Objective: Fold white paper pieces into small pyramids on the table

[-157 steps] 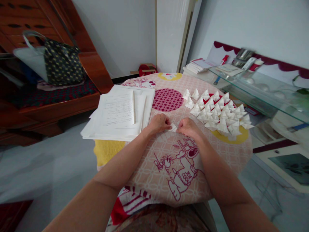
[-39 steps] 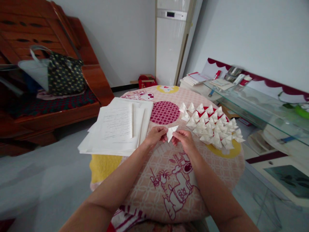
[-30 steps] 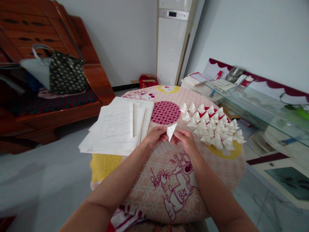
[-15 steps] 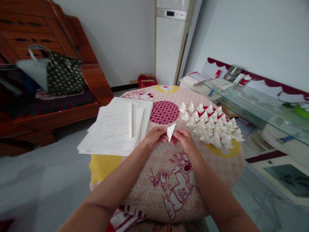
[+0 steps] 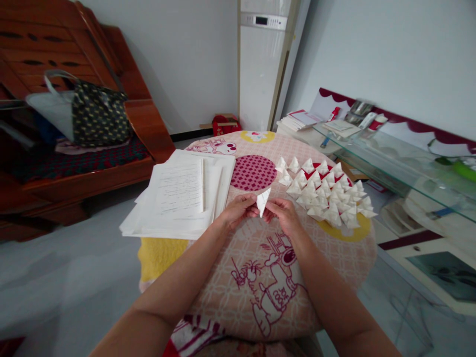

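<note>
At the far left a patterned handbag [image 5: 98, 116] is seen on the wooden bench [image 5: 85, 173], placed as in the earlier frames. On the left part of the round table, which is covered by a printed cloth [image 5: 267, 287], a stack of paper sheets [image 5: 182, 196] is noted, unmoved. Just right of the stack, the left hand [image 5: 238, 210] is found raised above the cloth, its thumb and fingertips pinched on the lower left edge of a small white folded paper piece [image 5: 263, 200]. The piece is held upright in the air between the two hands, over the middle of the table, with its point directed up and slightly to the right. Five seconds earlier the same piece was pressed flat against the cloth under both hands; it is now lifted clear of the surface. Against the frame half a second ago, hardly any change is recorded. The right hand [image 5: 283, 213] is closed on the lower right edge of the piece, fingertips meeting those of the left. Further right, a pile of finished folded triangles [image 5: 329, 196] is observed on the cloth, its arrangement unaltered. A glass shelf [image 5: 401, 166] is registered at the right edge.
</note>
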### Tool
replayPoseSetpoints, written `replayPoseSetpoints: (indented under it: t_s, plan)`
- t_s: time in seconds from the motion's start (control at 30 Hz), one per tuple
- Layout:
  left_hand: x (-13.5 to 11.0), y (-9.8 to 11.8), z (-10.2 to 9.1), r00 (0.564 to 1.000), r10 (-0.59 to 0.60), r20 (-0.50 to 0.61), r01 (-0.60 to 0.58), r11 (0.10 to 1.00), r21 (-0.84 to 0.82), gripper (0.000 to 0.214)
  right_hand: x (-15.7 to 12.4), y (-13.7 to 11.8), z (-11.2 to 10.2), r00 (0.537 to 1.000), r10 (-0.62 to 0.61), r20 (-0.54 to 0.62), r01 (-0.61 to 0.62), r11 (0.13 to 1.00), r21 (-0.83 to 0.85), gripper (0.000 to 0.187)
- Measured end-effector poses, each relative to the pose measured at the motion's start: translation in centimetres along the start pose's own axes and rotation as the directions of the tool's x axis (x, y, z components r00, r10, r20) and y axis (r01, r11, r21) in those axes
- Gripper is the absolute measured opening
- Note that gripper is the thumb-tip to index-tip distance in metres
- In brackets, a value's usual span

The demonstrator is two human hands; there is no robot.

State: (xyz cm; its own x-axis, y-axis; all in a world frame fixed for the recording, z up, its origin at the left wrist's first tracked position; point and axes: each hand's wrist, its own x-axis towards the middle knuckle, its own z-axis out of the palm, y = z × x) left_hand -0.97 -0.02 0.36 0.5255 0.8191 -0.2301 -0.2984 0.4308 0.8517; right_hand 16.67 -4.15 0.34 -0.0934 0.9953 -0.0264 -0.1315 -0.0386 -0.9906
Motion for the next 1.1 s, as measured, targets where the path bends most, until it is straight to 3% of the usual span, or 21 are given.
replayPoseSetpoints:
  t_s: [0.5,0.67,0.8,1.0,1.1]
  plan:
    - [0.1,0.0,-0.1,0.999,0.028,0.021,-0.027,0.998,-0.053,0.036,0.0,0.1,0.2,0.995,0.029,0.097,-0.043,0.989,0.144,0.035]
    - [0.2,-0.2,0.0,0.987,0.161,-0.027,-0.158,0.983,0.090,0.048,0.0,0.3,0.4,1.000,-0.011,-0.028,0.012,0.999,0.034,0.033]
    - [0.3,-0.5,0.1,0.972,0.227,-0.059,-0.212,0.957,0.197,0.051,0.2,0.8,0.5,0.995,0.009,-0.095,-0.019,0.994,-0.107,0.031]
    - [0.2,-0.4,0.2,0.969,0.239,-0.059,-0.220,0.949,0.226,0.047,0.2,1.0,0.9,0.992,0.112,-0.062,-0.122,0.974,-0.191,0.029]
    - [0.2,-0.4,0.4,0.976,0.209,-0.070,-0.193,0.963,0.187,0.046,0.2,1.1,0.9,0.991,0.081,-0.103,-0.102,0.970,-0.221,0.028]
